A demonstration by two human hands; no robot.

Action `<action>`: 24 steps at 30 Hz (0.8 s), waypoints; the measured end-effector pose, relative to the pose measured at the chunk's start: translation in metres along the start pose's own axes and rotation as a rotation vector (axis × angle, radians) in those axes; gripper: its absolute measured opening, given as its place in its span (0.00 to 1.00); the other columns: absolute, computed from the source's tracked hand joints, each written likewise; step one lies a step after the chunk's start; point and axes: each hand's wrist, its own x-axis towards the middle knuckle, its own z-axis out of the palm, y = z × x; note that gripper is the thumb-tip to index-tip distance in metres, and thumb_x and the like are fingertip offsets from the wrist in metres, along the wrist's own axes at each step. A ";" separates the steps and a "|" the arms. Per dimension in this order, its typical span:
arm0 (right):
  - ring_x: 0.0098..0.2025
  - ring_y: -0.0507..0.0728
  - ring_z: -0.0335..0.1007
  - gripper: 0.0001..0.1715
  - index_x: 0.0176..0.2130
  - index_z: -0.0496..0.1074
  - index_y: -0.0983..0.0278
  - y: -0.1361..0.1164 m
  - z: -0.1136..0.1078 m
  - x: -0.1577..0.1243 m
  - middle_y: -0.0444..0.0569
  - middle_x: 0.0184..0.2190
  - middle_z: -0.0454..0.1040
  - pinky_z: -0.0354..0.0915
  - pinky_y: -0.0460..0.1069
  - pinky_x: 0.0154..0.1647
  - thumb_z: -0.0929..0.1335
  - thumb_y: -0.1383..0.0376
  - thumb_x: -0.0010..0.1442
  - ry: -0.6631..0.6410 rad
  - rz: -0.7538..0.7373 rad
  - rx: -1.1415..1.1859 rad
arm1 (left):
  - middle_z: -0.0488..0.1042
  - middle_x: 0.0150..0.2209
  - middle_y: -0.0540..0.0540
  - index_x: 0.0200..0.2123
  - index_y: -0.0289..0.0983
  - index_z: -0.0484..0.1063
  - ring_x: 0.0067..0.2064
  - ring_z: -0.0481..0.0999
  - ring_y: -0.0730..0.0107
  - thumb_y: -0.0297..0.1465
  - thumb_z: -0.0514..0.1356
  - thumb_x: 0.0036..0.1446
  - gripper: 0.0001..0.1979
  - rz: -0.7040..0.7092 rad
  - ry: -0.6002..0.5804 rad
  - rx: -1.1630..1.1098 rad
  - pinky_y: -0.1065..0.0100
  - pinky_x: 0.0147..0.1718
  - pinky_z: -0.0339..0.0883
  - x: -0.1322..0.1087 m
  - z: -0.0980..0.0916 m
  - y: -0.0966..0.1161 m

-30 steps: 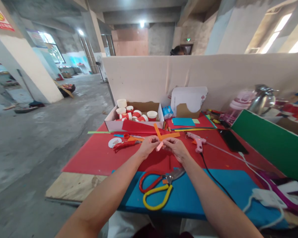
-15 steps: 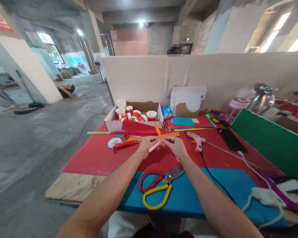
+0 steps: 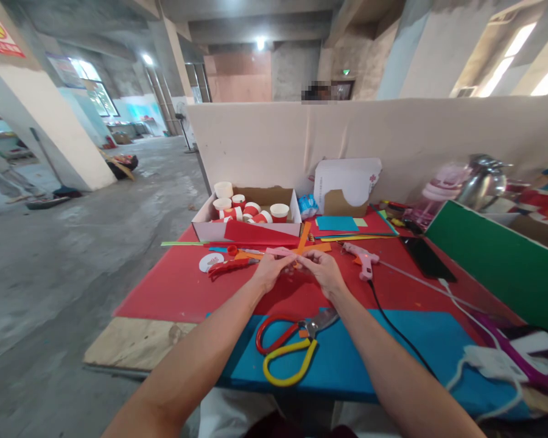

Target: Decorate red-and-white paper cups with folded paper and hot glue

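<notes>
My left hand point(image 3: 269, 271) and my right hand point(image 3: 323, 271) meet over the red sheet point(image 3: 173, 286), both pinching a small piece made of paper strips. A pink strip point(image 3: 281, 251) lies across the top of my left fingers. An orange strip point(image 3: 304, 237) rises from between the two hands toward the box. Both hands have their fingers closed on the strips.
Red and yellow scissors point(image 3: 287, 344) lie on the blue sheet near me. A pink glue gun point(image 3: 363, 258) with a black cord sits right of my hands. A cardboard box point(image 3: 246, 222) holds several red paper cups. Coloured paper, a black phone point(image 3: 424, 255) and a green board point(image 3: 497, 267) lie right.
The strips have turned in my fingers: the pink one swung from pointing down to lying flat on top, and the orange one now leans up to the right. Both hands stayed in place.
</notes>
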 end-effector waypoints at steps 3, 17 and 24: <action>0.25 0.50 0.70 0.20 0.25 0.71 0.65 0.000 -0.001 -0.001 0.42 0.22 0.74 0.69 0.47 0.32 0.77 0.57 0.35 -0.057 0.046 0.001 | 0.71 0.19 0.49 0.22 0.32 0.72 0.20 0.66 0.76 0.36 0.70 0.35 0.14 0.026 0.042 0.054 0.73 0.21 0.60 0.002 -0.002 0.000; 0.21 0.52 0.70 0.20 0.22 0.70 0.64 0.002 -0.003 0.002 0.43 0.17 0.74 0.69 0.48 0.28 0.78 0.57 0.33 0.021 0.045 -0.016 | 0.70 0.21 0.50 0.23 0.33 0.70 0.22 0.65 0.77 0.38 0.67 0.41 0.15 0.068 0.039 0.117 0.73 0.21 0.60 0.002 -0.004 -0.001; 0.23 0.53 0.71 0.18 0.22 0.73 0.66 0.001 -0.003 0.002 0.46 0.19 0.75 0.68 0.48 0.29 0.77 0.57 0.35 0.089 0.009 0.015 | 0.69 0.21 0.50 0.27 0.32 0.72 0.23 0.65 0.76 0.40 0.66 0.41 0.16 0.044 -0.057 0.173 0.73 0.21 0.61 0.000 -0.003 0.000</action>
